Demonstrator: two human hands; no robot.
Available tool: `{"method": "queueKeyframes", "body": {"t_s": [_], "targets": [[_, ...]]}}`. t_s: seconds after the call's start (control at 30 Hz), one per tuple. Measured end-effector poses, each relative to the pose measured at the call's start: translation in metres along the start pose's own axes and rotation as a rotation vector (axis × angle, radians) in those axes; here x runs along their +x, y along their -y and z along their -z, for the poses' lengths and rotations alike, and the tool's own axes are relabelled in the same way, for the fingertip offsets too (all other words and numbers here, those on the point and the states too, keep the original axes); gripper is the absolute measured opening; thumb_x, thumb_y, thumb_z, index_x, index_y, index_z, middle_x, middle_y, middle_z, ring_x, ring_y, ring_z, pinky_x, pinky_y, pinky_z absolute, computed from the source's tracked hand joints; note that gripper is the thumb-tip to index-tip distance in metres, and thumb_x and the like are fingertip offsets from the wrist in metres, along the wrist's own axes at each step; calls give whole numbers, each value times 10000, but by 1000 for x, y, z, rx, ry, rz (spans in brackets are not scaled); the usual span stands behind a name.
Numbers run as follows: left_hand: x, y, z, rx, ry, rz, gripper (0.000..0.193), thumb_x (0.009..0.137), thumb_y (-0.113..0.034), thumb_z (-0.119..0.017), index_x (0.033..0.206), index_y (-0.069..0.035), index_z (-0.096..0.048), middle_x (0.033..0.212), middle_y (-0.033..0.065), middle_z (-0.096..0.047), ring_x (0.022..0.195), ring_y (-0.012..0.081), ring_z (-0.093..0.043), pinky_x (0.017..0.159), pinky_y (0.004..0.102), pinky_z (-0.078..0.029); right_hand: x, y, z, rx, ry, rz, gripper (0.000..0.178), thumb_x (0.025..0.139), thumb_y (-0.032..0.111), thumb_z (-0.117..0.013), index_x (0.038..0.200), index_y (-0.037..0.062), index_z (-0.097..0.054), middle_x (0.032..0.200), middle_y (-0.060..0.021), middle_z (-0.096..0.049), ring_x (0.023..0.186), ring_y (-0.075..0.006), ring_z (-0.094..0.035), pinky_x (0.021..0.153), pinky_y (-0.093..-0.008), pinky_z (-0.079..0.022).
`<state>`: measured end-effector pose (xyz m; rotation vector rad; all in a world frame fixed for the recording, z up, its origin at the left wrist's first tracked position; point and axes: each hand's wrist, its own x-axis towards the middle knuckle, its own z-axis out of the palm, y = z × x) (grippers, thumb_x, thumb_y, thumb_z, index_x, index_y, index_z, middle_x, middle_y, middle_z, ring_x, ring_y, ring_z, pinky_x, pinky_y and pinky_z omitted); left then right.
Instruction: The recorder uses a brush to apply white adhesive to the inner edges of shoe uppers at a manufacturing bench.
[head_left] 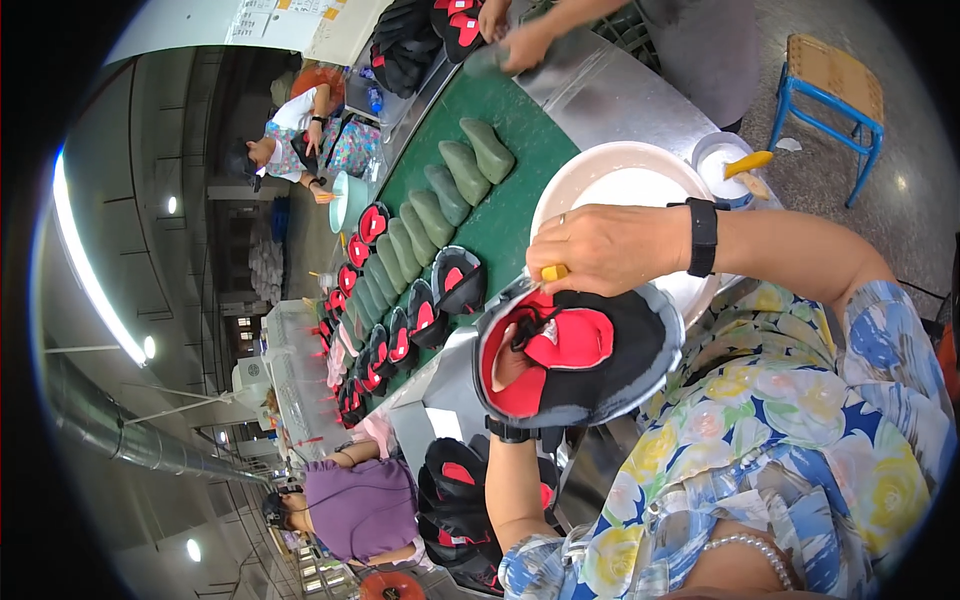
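A black shoe upper with a red lining and a grey-white lower edge is tilted in front of me. My left hand reaches into it and grips it from inside; part of that hand shows through the opening. My right hand is closed around a tool with a yellow handle end, held at the upper's far edge. The tool's working end is hidden behind the hand. Below and behind my right hand stands a pale basin of white liquid.
Grey-green shoe lasts and black-and-red uppers line a green belt. A white tub holds a yellow-handled brush. More uppers lie at lower left. Co-workers sit along the line; a blue-framed stool stands far right.
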<state>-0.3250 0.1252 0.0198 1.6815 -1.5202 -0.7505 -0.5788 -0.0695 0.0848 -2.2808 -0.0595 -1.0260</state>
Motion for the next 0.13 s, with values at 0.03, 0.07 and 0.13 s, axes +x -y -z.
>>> {"method": "queueKeyframes", "body": {"t_s": [0.03,0.07,0.13], "targets": [[-3,7,3,-341,-47,107,445,1082,-315,-428,1430,-51,-517,1403,116,-584,1281,256,-569,1142,432,-415,-2,1,2,0,3,4,185,906,184,-707,979,44,-611,935,-144,-674,862,-339,-669,769,-392,-531],[-5,11,7,-683,-92,213,460,1080,-324,-424,1433,-43,-512,1411,125,-575,1281,264,-569,1138,437,-421,-6,1,9,-18,143,-117,205,891,195,-720,975,43,-611,933,-149,-676,882,-352,-670,775,-408,-530],[-9,15,17,-811,57,71,504,1087,-341,-403,1493,-45,-440,1471,139,-534,1378,300,-489,1216,453,-307,-13,-2,26,-48,373,-267,304,876,219,-733,1064,28,-590,970,-172,-690,985,-370,-680,825,-422,-529]]}}
